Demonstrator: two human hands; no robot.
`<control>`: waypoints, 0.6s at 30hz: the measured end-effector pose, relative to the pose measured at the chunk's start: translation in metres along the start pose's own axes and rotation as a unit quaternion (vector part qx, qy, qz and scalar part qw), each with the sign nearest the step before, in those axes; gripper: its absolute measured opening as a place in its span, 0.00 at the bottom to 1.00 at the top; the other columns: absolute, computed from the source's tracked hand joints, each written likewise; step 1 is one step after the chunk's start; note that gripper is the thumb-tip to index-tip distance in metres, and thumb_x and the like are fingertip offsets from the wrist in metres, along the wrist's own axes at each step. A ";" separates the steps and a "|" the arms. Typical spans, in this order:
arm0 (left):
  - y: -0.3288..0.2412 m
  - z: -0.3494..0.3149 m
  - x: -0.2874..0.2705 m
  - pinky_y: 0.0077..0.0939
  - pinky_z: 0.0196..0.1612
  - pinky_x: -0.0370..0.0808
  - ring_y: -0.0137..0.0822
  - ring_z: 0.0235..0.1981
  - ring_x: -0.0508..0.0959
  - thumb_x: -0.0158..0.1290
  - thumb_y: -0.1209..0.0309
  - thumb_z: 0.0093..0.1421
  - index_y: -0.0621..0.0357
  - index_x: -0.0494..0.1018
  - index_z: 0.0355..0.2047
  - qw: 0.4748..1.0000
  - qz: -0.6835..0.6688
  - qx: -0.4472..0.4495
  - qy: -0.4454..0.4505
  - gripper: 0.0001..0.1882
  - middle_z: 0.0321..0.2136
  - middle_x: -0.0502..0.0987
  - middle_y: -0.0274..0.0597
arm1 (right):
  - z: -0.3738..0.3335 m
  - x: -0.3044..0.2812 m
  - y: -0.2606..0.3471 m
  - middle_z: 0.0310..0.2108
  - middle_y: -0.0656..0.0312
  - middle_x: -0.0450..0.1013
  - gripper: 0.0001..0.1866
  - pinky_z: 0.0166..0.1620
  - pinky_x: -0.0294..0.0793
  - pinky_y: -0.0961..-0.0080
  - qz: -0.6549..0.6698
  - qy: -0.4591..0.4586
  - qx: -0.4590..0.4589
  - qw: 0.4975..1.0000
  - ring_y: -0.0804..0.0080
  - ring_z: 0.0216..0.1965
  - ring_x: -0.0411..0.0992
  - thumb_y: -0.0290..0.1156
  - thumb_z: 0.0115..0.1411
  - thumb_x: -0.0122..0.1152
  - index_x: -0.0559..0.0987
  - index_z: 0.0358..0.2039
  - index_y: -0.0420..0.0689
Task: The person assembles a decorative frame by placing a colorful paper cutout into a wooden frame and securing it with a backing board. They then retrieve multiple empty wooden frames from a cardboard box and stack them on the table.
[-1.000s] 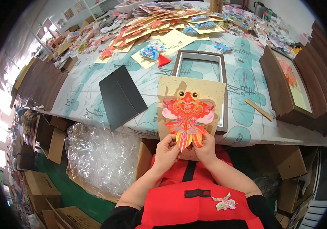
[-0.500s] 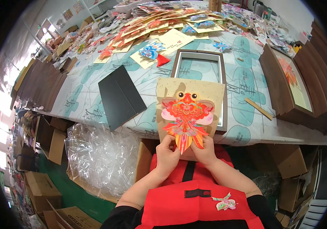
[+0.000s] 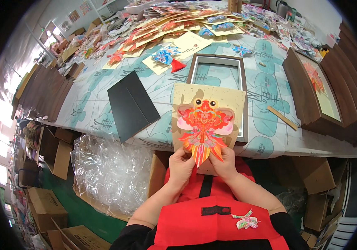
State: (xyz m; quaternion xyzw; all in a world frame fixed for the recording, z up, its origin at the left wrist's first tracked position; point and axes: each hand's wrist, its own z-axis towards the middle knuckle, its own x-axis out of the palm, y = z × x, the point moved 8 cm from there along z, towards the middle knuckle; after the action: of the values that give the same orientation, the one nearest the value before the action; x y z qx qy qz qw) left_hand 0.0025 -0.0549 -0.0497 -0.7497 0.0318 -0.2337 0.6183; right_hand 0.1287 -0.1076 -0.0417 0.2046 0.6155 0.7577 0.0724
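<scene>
A red and orange paper goldfish (image 3: pixel 205 121) with bulging eyes lies on a speckled beige card (image 3: pixel 237 98). My left hand (image 3: pixel 181 165) grips the fish's tail and the card's lower part from the left, its fingers pinched. From the right, my right hand (image 3: pixel 224 163) is closed on the tail and card in the same way. The card is held up at the table's near edge, overlapping a brown picture frame (image 3: pixel 245 121) that lies behind it. Left of the card, a black backing board (image 3: pixel 131 107) rests on the table. Fingers behind the card are hidden.
Stacked brown frames (image 3: pixel 333 83) stand at the right, more (image 3: pixel 47 93) at the left. Beige cards with fish (image 3: pixel 174 27) pile at the back. A wooden strip (image 3: pixel 282 118) lies right of the frame. Below the table edge sits a carton of clear plastic film (image 3: pixel 111 175).
The card with the goldfish has tipped slightly and shifted a little up. Both hands keep their hold in nearly the same place.
</scene>
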 end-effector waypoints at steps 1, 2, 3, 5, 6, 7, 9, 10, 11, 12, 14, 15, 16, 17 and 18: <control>-0.005 -0.002 0.004 0.13 0.25 0.69 0.18 0.24 0.72 0.56 0.78 0.54 0.62 0.74 0.35 1.000 -0.002 0.010 -0.007 0.08 0.26 0.76 0.31 | 0.001 -0.001 0.003 0.38 0.61 0.74 0.12 0.43 0.69 0.81 -0.011 -0.003 -0.020 1.000 0.80 0.39 0.70 0.19 0.57 0.54 0.75 0.42 0.35; -0.009 -0.003 0.006 0.12 0.25 0.69 0.18 0.24 0.72 0.56 0.78 0.54 0.62 0.74 0.34 1.000 -0.005 0.021 -0.013 0.07 0.26 0.76 0.31 | 0.002 -0.001 0.006 0.38 0.61 0.74 0.12 0.43 0.69 0.81 -0.023 -0.006 -0.040 0.999 0.80 0.40 0.70 0.18 0.56 0.54 0.75 0.42 0.35; -0.009 -0.003 0.006 0.12 0.25 0.69 0.18 0.24 0.72 0.56 0.78 0.54 0.62 0.74 0.34 1.000 0.000 0.028 -0.012 0.07 0.26 0.76 0.31 | 0.002 -0.001 0.009 0.38 0.61 0.74 0.12 0.43 0.69 0.81 -0.034 -0.008 -0.060 0.998 0.80 0.40 0.70 0.18 0.56 0.54 0.75 0.42 0.35; -0.010 -0.003 0.006 0.11 0.25 0.68 0.18 0.25 0.73 0.56 0.78 0.54 0.62 0.74 0.34 0.999 0.010 0.042 -0.008 0.07 0.26 0.76 0.32 | 0.001 -0.001 0.005 0.38 0.61 0.74 0.12 0.43 0.69 0.81 -0.003 -0.030 -0.039 0.999 0.79 0.40 0.70 0.17 0.55 0.54 0.76 0.41 0.35; -0.011 -0.003 0.007 0.12 0.25 0.68 0.18 0.25 0.73 0.56 0.78 0.54 0.62 0.73 0.34 0.999 0.015 0.048 -0.006 0.07 0.26 0.76 0.31 | 0.000 -0.002 0.003 0.38 0.61 0.74 0.12 0.43 0.69 0.81 0.012 -0.041 -0.028 0.999 0.79 0.40 0.70 0.17 0.54 0.54 0.76 0.40 0.35; -0.012 -0.004 0.008 0.12 0.26 0.69 0.17 0.25 0.73 0.56 0.78 0.54 0.62 0.73 0.34 0.998 0.019 0.053 -0.004 0.06 0.26 0.76 0.31 | 0.001 -0.002 0.003 0.36 0.64 0.74 0.11 0.39 0.68 0.84 0.000 -0.039 -0.040 0.998 0.82 0.37 0.69 0.18 0.55 0.54 0.76 0.40 0.36; -0.013 -0.004 0.009 0.12 0.26 0.69 0.17 0.25 0.73 0.56 0.78 0.54 0.62 0.73 0.34 0.998 0.026 0.062 -0.004 0.07 0.26 0.76 0.31 | 0.001 -0.003 0.005 0.31 0.70 0.73 0.09 0.31 0.67 0.88 -0.023 -0.035 -0.062 0.997 0.88 0.31 0.67 0.21 0.57 0.56 0.76 0.39 0.37; -0.013 -0.004 0.008 0.12 0.26 0.69 0.17 0.25 0.72 0.56 0.78 0.54 0.62 0.73 0.34 0.997 0.028 0.065 -0.006 0.07 0.26 0.76 0.31 | 0.001 -0.003 0.004 0.30 0.70 0.72 0.07 0.30 0.66 0.88 -0.023 -0.036 -0.054 0.998 0.88 0.29 0.67 0.22 0.57 0.56 0.76 0.38 0.38; -0.012 -0.003 0.008 0.12 0.26 0.69 0.17 0.25 0.72 0.56 0.78 0.54 0.62 0.73 0.34 0.997 0.031 0.067 -0.008 0.07 0.26 0.76 0.30 | 0.000 -0.002 0.006 0.29 0.70 0.72 0.06 0.28 0.65 0.88 -0.022 -0.036 -0.046 0.998 0.88 0.28 0.67 0.22 0.57 0.57 0.77 0.36 0.38; -0.014 -0.003 0.009 0.12 0.26 0.69 0.17 0.25 0.72 0.56 0.78 0.54 0.62 0.73 0.34 0.997 0.036 0.074 -0.007 0.07 0.26 0.76 0.30 | -0.001 -0.003 0.007 0.28 0.71 0.71 0.05 0.27 0.64 0.88 -0.022 -0.036 -0.039 0.998 0.89 0.26 0.66 0.23 0.57 0.57 0.77 0.34 0.38; -0.017 -0.004 0.011 0.12 0.26 0.69 0.17 0.25 0.72 0.57 0.78 0.54 0.62 0.73 0.34 0.995 0.046 0.088 -0.004 0.07 0.26 0.75 0.29 | -0.003 -0.003 0.006 0.25 0.71 0.70 0.04 0.25 0.63 0.88 -0.047 -0.037 -0.042 0.997 0.88 0.23 0.65 0.25 0.57 0.57 0.77 0.31 0.38; -0.018 -0.004 0.011 0.13 0.27 0.69 0.17 0.26 0.72 0.57 0.78 0.54 0.62 0.73 0.34 0.994 0.056 0.094 -0.002 0.08 0.26 0.75 0.29 | -0.003 -0.003 0.007 0.23 0.71 0.70 0.04 0.24 0.62 0.87 -0.060 -0.037 -0.043 0.997 0.88 0.22 0.65 0.26 0.57 0.57 0.76 0.30 0.39; -0.019 -0.005 0.011 0.13 0.27 0.69 0.17 0.26 0.72 0.57 0.78 0.53 0.62 0.73 0.35 0.993 0.065 0.101 0.000 0.08 0.26 0.75 0.29 | -0.003 -0.002 0.009 0.22 0.71 0.70 0.04 0.23 0.62 0.87 -0.040 -0.040 -0.040 0.998 0.87 0.22 0.65 0.26 0.57 0.57 0.76 0.29 0.39; -0.020 -0.006 0.011 0.13 0.27 0.69 0.17 0.26 0.72 0.57 0.78 0.53 0.62 0.73 0.35 0.991 0.075 0.108 0.002 0.08 0.27 0.75 0.29 | -0.003 0.000 0.012 0.21 0.71 0.69 0.04 0.23 0.62 0.87 -0.020 -0.043 -0.037 0.998 0.87 0.21 0.65 0.26 0.57 0.57 0.76 0.29 0.39; -0.019 -0.006 0.011 0.13 0.28 0.69 0.17 0.26 0.72 0.57 0.78 0.53 0.62 0.73 0.35 0.992 0.065 0.107 0.004 0.08 0.27 0.75 0.29 | -0.003 0.000 0.013 0.20 0.71 0.69 0.04 0.23 0.62 0.86 -0.001 -0.047 -0.034 0.998 0.87 0.21 0.64 0.26 0.57 0.57 0.76 0.28 0.39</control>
State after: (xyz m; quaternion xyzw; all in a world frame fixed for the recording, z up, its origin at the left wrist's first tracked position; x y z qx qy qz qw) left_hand 0.0057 -0.0599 -0.0275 -0.6751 0.0575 -0.1981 0.7083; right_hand 0.1295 -0.1132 -0.0294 0.2369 0.5858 0.7674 0.1089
